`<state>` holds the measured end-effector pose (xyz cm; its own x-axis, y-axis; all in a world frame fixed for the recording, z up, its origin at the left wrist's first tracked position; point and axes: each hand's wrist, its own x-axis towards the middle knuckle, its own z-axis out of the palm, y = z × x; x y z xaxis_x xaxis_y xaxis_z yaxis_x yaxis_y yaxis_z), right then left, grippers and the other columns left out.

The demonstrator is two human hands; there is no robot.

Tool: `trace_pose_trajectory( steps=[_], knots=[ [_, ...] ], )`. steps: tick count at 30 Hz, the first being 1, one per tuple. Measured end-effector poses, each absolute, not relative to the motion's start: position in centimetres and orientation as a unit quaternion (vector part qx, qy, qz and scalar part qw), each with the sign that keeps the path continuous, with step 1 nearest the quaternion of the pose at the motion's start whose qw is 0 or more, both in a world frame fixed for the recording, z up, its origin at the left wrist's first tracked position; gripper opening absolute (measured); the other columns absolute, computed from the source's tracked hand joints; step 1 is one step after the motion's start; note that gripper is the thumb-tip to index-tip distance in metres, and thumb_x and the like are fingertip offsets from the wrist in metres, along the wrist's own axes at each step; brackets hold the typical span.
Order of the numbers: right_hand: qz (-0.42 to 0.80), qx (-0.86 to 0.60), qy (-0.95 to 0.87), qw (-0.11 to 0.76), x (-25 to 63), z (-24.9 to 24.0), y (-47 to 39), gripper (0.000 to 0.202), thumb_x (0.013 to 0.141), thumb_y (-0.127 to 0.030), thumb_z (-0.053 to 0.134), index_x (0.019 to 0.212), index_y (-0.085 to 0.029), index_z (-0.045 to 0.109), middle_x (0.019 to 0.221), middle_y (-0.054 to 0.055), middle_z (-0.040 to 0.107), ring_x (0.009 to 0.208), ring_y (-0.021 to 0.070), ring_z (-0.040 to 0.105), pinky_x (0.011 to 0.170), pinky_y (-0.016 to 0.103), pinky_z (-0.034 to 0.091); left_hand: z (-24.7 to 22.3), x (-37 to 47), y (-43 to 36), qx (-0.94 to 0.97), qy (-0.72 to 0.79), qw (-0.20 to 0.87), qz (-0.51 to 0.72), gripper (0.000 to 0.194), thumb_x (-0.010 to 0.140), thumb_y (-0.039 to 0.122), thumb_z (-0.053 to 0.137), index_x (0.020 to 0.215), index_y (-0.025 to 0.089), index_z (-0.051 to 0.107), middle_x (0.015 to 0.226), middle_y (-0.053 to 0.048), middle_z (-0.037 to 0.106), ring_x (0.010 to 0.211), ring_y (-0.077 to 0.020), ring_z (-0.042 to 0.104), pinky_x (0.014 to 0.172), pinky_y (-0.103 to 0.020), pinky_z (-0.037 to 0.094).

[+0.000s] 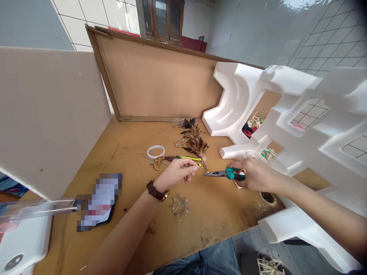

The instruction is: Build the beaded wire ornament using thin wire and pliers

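My left hand point(183, 170), a brown watch on its wrist, pinches a thin wire point(200, 167) between thumb and fingers. My right hand point(251, 173) is closed around teal-handled needle-nose pliers point(220, 173), whose tips point left and meet the wire. Behind my left hand lie yellow-green pliers point(183, 157) and a white ring point(155, 151) with coloured threads point(156, 163). Brown and black feathers point(195, 140) lie further back, beside small clear beaded pieces. A wire and bead cluster point(180, 206) rests on the table near my left forearm.
A phone point(100, 200) lies at the left of the table point(137, 236). White foam pieces point(237, 91) stand along the right, with a cardboard panel point(160, 80) behind. Below the front edge is a bin with sticks point(269, 265).
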<state>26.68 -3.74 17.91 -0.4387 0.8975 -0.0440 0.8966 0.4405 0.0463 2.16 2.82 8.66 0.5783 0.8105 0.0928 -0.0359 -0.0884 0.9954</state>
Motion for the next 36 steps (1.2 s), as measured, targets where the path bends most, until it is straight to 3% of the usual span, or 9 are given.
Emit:
trace_pose_trajectory(
  steps=[4, 9, 16, 21, 28, 36],
  knots=[
    [0.004, 0.520, 0.854, 0.025, 27.2, 18.3, -3.9, 0.024, 0.064, -0.013, 0.051, 0.083, -0.025, 0.059, 0.078, -0.001, 0.062, 0.069, 0.0149, 0.055, 0.059, 0.023, 0.033, 9.1, 1.3, 3.2, 0.655, 0.283, 0.631, 0.304, 0.026, 0.074, 0.038, 0.060, 0.073, 0.013, 0.053, 0.054, 0.000, 0.059, 0.048, -0.0096, 0.056, 0.048, -0.020, 0.045],
    [0.045, 0.502, 0.863, 0.028, 27.6, 18.2, -4.0, 0.025, 0.065, -0.014, 0.053, 0.086, -0.025, 0.060, 0.079, 0.000, 0.060, 0.071, 0.0149, 0.055, 0.058, 0.023, 0.032, 9.1, 1.0, 3.1, 0.706, 0.271, 0.600, 0.262, 0.026, 0.078, 0.040, 0.054, 0.073, 0.014, 0.049, 0.050, 0.007, 0.046, 0.041, -0.0050, 0.041, 0.042, -0.017, 0.034],
    [0.275, 0.440, 0.854, -0.028, 26.9, 17.5, -4.3, 0.031, 0.075, -0.027, 0.055, 0.105, -0.017, 0.057, 0.087, 0.009, 0.059, 0.079, 0.0206, 0.050, 0.066, 0.030, 0.031, 9.1, 1.3, 3.2, 0.696, 0.271, 0.592, 0.302, 0.027, 0.080, 0.040, 0.048, 0.070, 0.016, 0.044, 0.051, 0.008, 0.036, 0.045, -0.0045, 0.031, 0.043, -0.016, 0.025],
    [0.382, 0.336, 0.861, -0.001, 26.0, 17.4, -4.8, 0.029, 0.082, -0.020, 0.048, 0.110, -0.019, 0.055, 0.080, 0.007, 0.058, 0.074, 0.0194, 0.047, 0.065, 0.032, 0.028, 8.5, 1.7, 3.3, 0.638, 0.267, 0.649, 0.316, 0.029, 0.079, 0.042, 0.051, 0.069, 0.016, 0.042, 0.050, 0.008, 0.033, 0.042, -0.0040, 0.027, 0.041, -0.017, 0.020],
    [0.417, 0.309, 0.855, 0.014, 25.1, 17.1, -4.4, 0.031, 0.083, -0.012, 0.046, 0.113, -0.018, 0.053, 0.083, 0.007, 0.059, 0.078, 0.0202, 0.047, 0.065, 0.033, 0.029, 8.3, 2.0, 3.3, 0.602, 0.257, 0.687, 0.315, 0.030, 0.077, 0.040, 0.055, 0.066, 0.016, 0.040, 0.054, 0.008, 0.032, 0.042, -0.0025, 0.027, 0.040, -0.018, 0.016],
    [0.417, 0.311, 0.854, 0.015, 24.9, 16.9, -4.2, 0.030, 0.084, -0.014, 0.047, 0.113, -0.019, 0.053, 0.084, 0.007, 0.060, 0.075, 0.0197, 0.046, 0.063, 0.033, 0.028, 8.6, 2.0, 3.1, 0.587, 0.263, 0.697, 0.317, 0.030, 0.074, 0.041, 0.056, 0.068, 0.015, 0.042, 0.051, 0.009, 0.032, 0.041, -0.0025, 0.025, 0.041, -0.018, 0.015]
  ],
)
